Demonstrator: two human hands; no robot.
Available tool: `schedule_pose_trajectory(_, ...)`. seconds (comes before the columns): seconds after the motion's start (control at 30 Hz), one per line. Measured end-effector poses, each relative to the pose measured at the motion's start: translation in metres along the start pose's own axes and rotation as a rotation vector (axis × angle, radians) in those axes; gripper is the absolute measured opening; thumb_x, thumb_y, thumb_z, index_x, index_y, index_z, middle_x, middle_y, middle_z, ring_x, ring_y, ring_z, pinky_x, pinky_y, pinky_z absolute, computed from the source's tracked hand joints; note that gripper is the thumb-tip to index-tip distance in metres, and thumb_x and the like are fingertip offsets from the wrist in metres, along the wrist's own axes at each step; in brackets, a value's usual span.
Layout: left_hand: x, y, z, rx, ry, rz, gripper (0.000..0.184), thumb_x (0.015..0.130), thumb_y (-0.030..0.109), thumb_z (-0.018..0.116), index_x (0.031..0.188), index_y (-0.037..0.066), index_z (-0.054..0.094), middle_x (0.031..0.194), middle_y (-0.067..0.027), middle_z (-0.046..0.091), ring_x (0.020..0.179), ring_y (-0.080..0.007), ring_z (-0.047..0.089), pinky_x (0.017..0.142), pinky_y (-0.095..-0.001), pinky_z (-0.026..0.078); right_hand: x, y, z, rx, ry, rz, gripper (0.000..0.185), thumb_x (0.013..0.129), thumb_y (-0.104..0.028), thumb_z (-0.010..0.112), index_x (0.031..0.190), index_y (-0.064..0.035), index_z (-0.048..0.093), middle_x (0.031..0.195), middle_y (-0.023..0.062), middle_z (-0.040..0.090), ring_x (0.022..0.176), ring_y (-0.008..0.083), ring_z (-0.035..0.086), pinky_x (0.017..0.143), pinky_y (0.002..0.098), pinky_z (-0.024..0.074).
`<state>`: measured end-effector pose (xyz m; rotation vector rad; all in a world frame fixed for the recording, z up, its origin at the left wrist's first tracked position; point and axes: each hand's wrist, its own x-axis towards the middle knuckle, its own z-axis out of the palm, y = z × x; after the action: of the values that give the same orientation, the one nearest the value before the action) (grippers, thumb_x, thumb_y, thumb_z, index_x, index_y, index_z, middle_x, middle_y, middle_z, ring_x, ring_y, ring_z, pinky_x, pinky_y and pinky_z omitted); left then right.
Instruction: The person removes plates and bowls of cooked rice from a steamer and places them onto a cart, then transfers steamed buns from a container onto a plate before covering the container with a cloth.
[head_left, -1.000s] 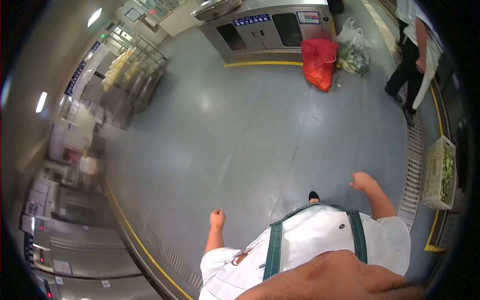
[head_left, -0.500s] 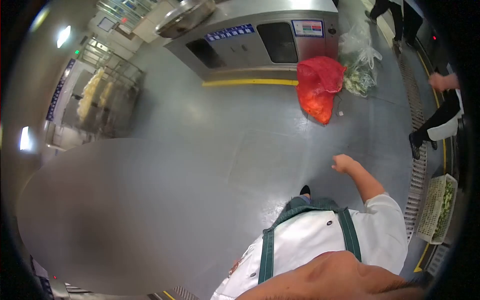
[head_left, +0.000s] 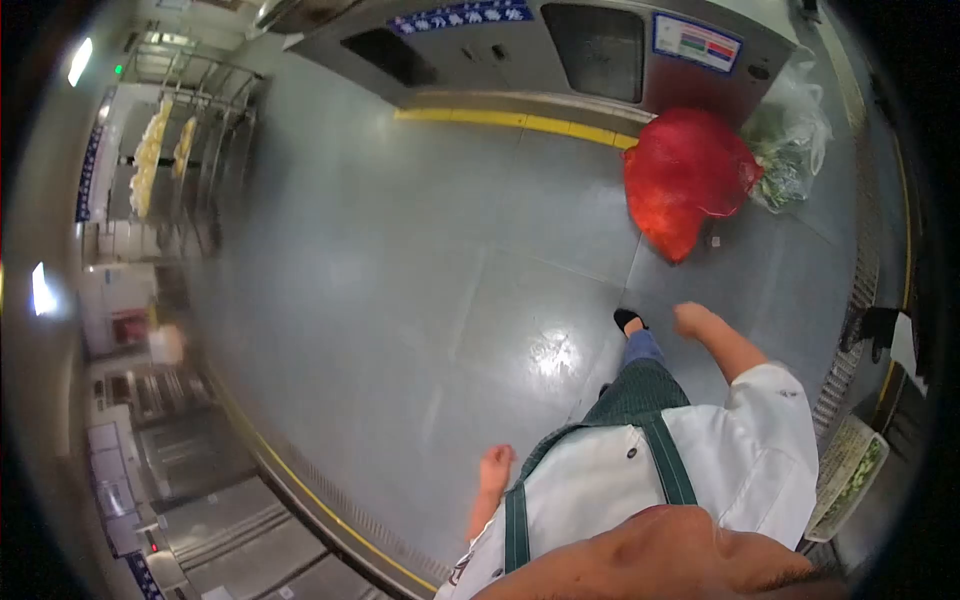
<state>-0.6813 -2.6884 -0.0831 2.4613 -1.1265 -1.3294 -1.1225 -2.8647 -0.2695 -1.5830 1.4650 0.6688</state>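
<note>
My right hand [head_left: 690, 319] swings forward at the right side of my body, fingers curled, with nothing seen in it. My left hand [head_left: 496, 463] hangs by my left side, also loosely curled and holding nothing that I can see. Neither hand touches anything. The nearest thing ahead of my right hand is a red mesh sack [head_left: 690, 170] on the floor, bulging with something orange low down. Beside it leans a clear plastic bag [head_left: 790, 150] with green leafy stuff inside. One black shoe [head_left: 629, 320] shows ahead of my apron.
A steel cabinet [head_left: 490, 50] with a yellow strip [head_left: 520, 120] at its base stands ahead. A white basket of green vegetables [head_left: 848, 470] sits at the right by a floor drain [head_left: 840, 370]. A wire rack [head_left: 200, 130] and steel units [head_left: 220, 530] line the left.
The cabinet and red sack appear nearer. My left hand has come into view, and the large grey blur at the left is gone. One foot has stepped forward.
</note>
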Motion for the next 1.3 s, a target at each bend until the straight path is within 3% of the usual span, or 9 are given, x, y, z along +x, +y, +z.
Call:
schedule_pose_trajectory(0.07,0.014,-0.166,0.052,0.229,-0.134,-0.092,0.028,0.08,0.028,0.052,0.09,0.003,0.061,0.08,-0.0087,0.063,0.077,-0.0191,0.059,0.069,-0.0299,0.045,-0.003,-0.044,-0.042,-0.005,0.059,-0.196,0.031,0.072,-0.024,0.058,0.093,-0.001,0.058,0.097,0.0178,0.058,0.091,0.0332,0.054,0.076,0.0403,0.0444)
schedule_pose_trajectory(0.33,-0.171,-0.148,0.08,-0.401,0.213,-0.624,0.031,0.074,0.029,0.055,0.088,0.001,0.062,0.077,-0.0125,0.064,0.073,-0.0212,0.061,0.066,-0.0322,0.047,-0.148,-0.307,-0.198,0.801,0.291,-1.316,0.01,0.079,-0.001,0.048,0.087,-0.0016,0.055,0.084,0.0075,0.057,0.075,0.0177,0.054,0.063,0.0272,0.0441)
schedule_pose_trajectory(0.5,-0.26,-0.21,0.179,-0.594,0.379,-0.819,0.034,0.076,0.029,0.054,0.086,-0.002,0.06,0.072,-0.013,0.063,0.068,-0.0204,0.061,0.063,-0.0324,0.047,-0.296,-0.413,-0.151,1.188,0.372,-2.371,0.009,0.078,-0.001,0.049,0.08,-0.0053,0.056,0.081,0.0063,0.057,0.075,0.0159,0.054,0.066,0.0271,0.0447)
schedule_pose_trajectory(0.63,-0.334,-0.291,0.273,-0.778,0.517,-0.887,0.033,0.076,0.029,0.054,0.085,-0.003,0.06,0.072,-0.0125,0.063,0.067,-0.0203,0.061,0.062,-0.0319,0.047,-0.408,-0.466,-0.061,1.241,0.597,-2.872,0.009,0.079,-0.006,0.049,0.078,-0.0078,0.058,0.08,0.0028,0.06,0.074,0.0111,0.056,0.07,0.0242,0.0448)
schedule_pose_trajectory(0.8,-0.413,-0.388,0.344,-1.013,0.739,-0.943,0.032,0.077,0.028,0.053,0.085,-0.003,0.06,0.072,-0.0119,0.062,0.067,-0.0201,0.061,0.06,-0.0313,0.047,-0.521,-0.537,0.066,1.303,0.54,-3.077,0.013,0.08,-0.013,0.05,0.075,-0.0109,0.062,0.078,-0.0016,0.063,0.073,0.005,0.057,0.075,0.0204,0.0449)
schedule_pose_trajectory(0.9,-0.446,-0.417,0.319,-1.14,0.819,-0.972,0.029,0.078,0.026,0.053,0.085,-0.001,0.059,0.074,-0.011,0.062,0.066,-0.018,0.06,0.057,-0.029,0.046,-0.573,-0.574,0.134,1.34,0.399,-3.142,0.015,0.08,-0.017,0.051,0.073,-0.0128,0.064,0.077,-0.0043,0.064,0.073,0.0014,0.058,0.078,0.0182,0.045)
schedule_pose_trajectory(1.07,-0.487,-0.477,0.271,-1.618,1.236,-1.001,0.023,0.079,0.023,0.051,0.083,0.001,0.059,0.074,-0.0084,0.061,0.063,-0.0142,0.059,0.053,-0.0261,0.044,-0.642,-0.661,0.29,1.726,-0.156,-3.094,0.02,0.081,-0.022,0.049,0.071,-0.0127,0.064,0.076,-0.0032,0.065,0.075,0.0026,0.059,0.08,0.0198,0.045)
schedule_pose_trajectory(1.17,-0.515,-0.519,0.279,-1.647,1.247,-1.069,0.022,0.079,0.022,0.051,0.08,0.002,0.059,0.07,-0.007,0.06,0.061,-0.0146,0.058,0.052,-0.027,0.044,-0.686,-0.724,0.38,1.915,-0.529,-2.931,0.023,0.082,-0.022,0.049,0.068,-0.0103,0.062,0.076,-0.0013,0.065,0.076,0.0036,0.059,0.081,0.0206,0.0452)
schedule_pose_trajectory(1.3,-0.57,-0.543,0.299,-1.636,1.222,-1.434,0.023,0.078,0.023,0.05,0.075,0.002,0.059,0.064,-0.0079,0.059,0.061,-0.0168,0.057,0.052,-0.0305,0.043,-0.751,-0.791,0.516,1.852,-1.001,-2.903,0.027,0.084,-0.023,0.045,0.07,-0.0067,0.061,0.08,0.0027,0.064,0.078,0.0044,0.06,0.081,0.021,0.0452)
